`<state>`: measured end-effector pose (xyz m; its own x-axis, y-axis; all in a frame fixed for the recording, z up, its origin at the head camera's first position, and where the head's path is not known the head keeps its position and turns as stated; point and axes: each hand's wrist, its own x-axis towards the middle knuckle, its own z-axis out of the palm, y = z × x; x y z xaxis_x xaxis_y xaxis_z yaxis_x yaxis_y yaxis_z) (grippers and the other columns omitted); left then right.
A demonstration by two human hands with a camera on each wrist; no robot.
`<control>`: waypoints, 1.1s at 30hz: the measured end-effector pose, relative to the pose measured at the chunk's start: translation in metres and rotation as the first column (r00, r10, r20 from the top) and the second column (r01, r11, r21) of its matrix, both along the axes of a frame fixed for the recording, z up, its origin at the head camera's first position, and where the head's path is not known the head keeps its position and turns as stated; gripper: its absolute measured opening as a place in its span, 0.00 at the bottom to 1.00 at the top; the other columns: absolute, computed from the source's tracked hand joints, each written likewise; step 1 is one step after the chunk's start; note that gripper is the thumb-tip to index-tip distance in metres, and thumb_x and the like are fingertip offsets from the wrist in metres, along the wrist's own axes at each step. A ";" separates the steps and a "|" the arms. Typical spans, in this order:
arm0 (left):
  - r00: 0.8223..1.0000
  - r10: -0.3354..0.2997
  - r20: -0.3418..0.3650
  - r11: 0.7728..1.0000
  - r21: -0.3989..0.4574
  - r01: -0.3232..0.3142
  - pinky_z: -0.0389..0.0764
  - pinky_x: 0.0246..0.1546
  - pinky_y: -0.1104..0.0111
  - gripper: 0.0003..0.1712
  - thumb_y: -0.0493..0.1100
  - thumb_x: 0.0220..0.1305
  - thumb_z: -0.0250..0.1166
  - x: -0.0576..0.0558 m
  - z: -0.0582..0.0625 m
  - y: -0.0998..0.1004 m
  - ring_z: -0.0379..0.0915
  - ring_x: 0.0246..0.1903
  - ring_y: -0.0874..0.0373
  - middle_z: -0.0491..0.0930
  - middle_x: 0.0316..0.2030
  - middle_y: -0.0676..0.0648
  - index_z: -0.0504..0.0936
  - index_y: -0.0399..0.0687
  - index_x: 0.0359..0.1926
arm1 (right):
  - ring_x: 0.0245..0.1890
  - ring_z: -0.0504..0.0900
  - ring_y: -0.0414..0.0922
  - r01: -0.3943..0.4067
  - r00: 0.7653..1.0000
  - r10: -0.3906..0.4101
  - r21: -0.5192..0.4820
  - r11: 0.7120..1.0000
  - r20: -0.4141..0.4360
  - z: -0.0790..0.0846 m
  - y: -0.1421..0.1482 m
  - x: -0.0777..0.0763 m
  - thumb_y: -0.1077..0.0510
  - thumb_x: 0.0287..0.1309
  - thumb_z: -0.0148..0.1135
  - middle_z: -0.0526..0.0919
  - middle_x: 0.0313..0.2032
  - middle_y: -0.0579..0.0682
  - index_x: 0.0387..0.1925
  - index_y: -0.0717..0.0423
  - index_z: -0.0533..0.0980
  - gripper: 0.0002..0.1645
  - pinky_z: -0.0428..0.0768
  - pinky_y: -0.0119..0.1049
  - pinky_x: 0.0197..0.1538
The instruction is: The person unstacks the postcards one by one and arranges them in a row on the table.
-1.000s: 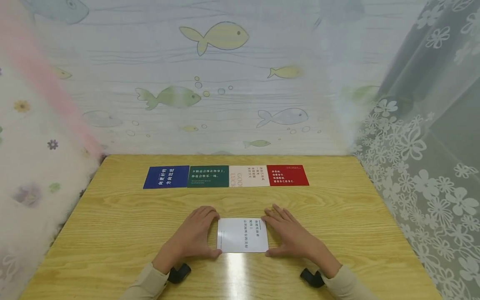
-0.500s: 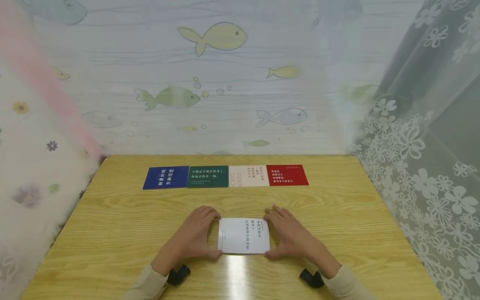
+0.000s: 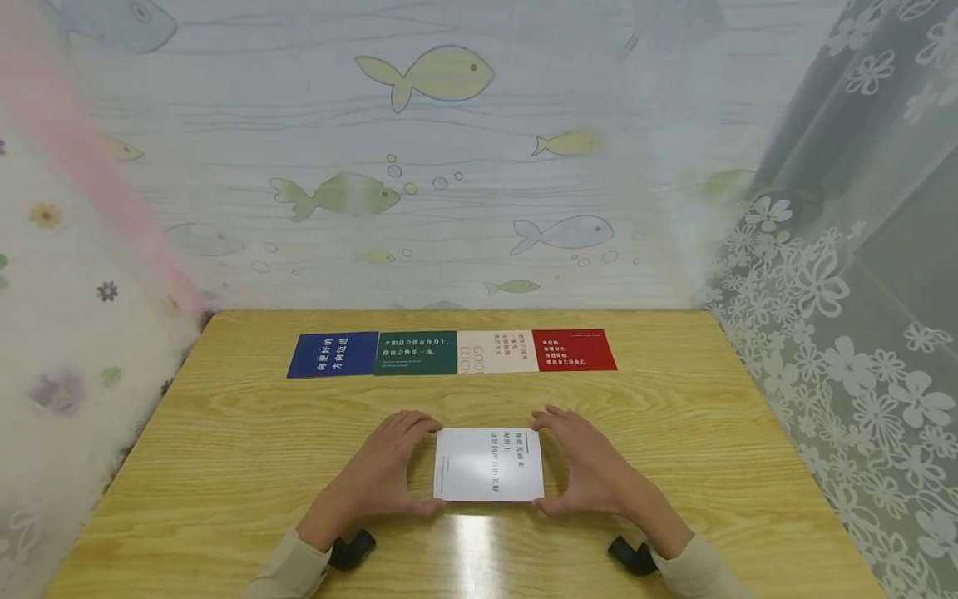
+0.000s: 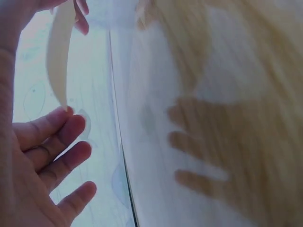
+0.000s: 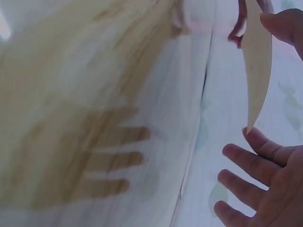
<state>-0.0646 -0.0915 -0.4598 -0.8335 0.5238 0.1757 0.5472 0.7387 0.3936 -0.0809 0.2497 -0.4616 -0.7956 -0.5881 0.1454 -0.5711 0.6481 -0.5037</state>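
Observation:
A white card (image 3: 479, 478) with printed dark characters is held between both hands, above the table. My left hand (image 3: 385, 466) grips its left side, thumb at the near corner and index finger at the far corner. On the right side my right hand (image 3: 587, 470) holds it the same way. In the left wrist view the card (image 4: 59, 52) appears edge-on and slightly bowed, with the index fingertip at its lower end. The right wrist view shows the bowed card (image 5: 258, 61) between thumb and index finger, the other fingers spread free of it.
Farther back on the wooden table (image 3: 224, 449) lies a row of cards: blue (image 3: 333, 354), green (image 3: 415, 353), cream (image 3: 497, 351) and red (image 3: 575, 349). A fish-patterned curtain (image 3: 464, 166) hangs behind the table. Lace with white flowers (image 3: 831, 333) hangs at the right.
The white card has risen off the table between both hands and looks slightly larger. My right hand has shifted a little to the right. The row of cards has stayed put.

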 end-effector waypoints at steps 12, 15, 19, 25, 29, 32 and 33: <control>0.999 -0.007 -0.043 0.988 0.154 0.014 0.76 0.66 0.56 0.56 0.66 0.35 0.82 -0.001 -0.001 0.007 0.69 0.63 0.59 0.73 0.62 0.57 0.73 0.51 0.66 | 0.71 0.69 0.49 0.003 0.994 0.020 -0.217 0.976 0.107 -0.003 0.016 0.001 0.46 0.24 0.90 0.72 0.70 0.51 0.66 0.54 0.66 0.64 0.73 0.57 0.69; 0.999 -0.026 -0.034 0.980 0.198 0.032 0.76 0.66 0.55 0.57 0.64 0.34 0.83 -0.002 0.000 0.009 0.68 0.64 0.59 0.72 0.63 0.56 0.72 0.50 0.66 | 0.71 0.70 0.49 0.023 0.989 0.018 -0.265 0.964 0.149 -0.003 0.020 0.002 0.48 0.25 0.90 0.72 0.70 0.51 0.67 0.52 0.66 0.64 0.72 0.60 0.68; 0.997 -0.055 -0.048 0.969 0.239 0.065 0.76 0.66 0.55 0.57 0.63 0.34 0.84 -0.003 0.000 0.011 0.68 0.65 0.57 0.72 0.64 0.53 0.72 0.48 0.66 | 0.70 0.71 0.49 0.041 0.986 0.009 -0.291 0.956 0.169 -0.003 0.024 0.002 0.48 0.26 0.90 0.73 0.69 0.50 0.66 0.49 0.66 0.62 0.73 0.63 0.67; 0.996 -0.071 -0.058 0.963 0.255 0.084 0.74 0.67 0.54 0.58 0.63 0.36 0.83 -0.007 0.000 0.017 0.67 0.65 0.54 0.72 0.65 0.48 0.72 0.45 0.67 | 0.69 0.72 0.50 0.023 0.988 0.023 -0.296 0.955 0.152 -0.001 0.032 -0.001 0.52 0.26 0.89 0.74 0.68 0.51 0.68 0.51 0.66 0.63 0.73 0.64 0.66; 0.996 -0.075 -0.039 0.960 0.266 0.083 0.74 0.67 0.55 0.58 0.62 0.36 0.84 -0.010 0.001 0.023 0.67 0.66 0.55 0.72 0.66 0.49 0.71 0.48 0.68 | 0.69 0.72 0.50 0.019 0.988 0.027 -0.296 0.955 0.149 0.001 0.038 -0.002 0.55 0.26 0.89 0.74 0.68 0.52 0.68 0.54 0.66 0.62 0.73 0.65 0.65; 0.996 -0.084 -0.036 0.960 0.265 0.090 0.74 0.68 0.54 0.58 0.62 0.36 0.84 -0.013 0.001 0.028 0.66 0.67 0.55 0.71 0.66 0.48 0.70 0.49 0.69 | 0.69 0.72 0.49 0.023 0.988 0.024 -0.292 0.956 0.155 0.002 0.044 -0.003 0.55 0.27 0.89 0.74 0.69 0.52 0.68 0.52 0.66 0.62 0.73 0.66 0.65; 0.996 -0.087 -0.038 0.960 0.264 0.094 0.74 0.68 0.54 0.58 0.63 0.36 0.84 -0.014 0.000 0.030 0.66 0.67 0.55 0.71 0.66 0.48 0.70 0.49 0.69 | 0.69 0.72 0.49 0.026 0.987 0.021 -0.290 0.957 0.158 0.002 0.046 -0.003 0.55 0.27 0.89 0.74 0.69 0.52 0.68 0.50 0.66 0.62 0.73 0.66 0.65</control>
<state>-0.0782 -0.0612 -0.4593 -0.7783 0.5281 0.3398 0.6194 0.5567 0.5536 -0.0836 0.2957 -0.4598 -0.8236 -0.5371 0.1822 -0.4678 0.4617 -0.7537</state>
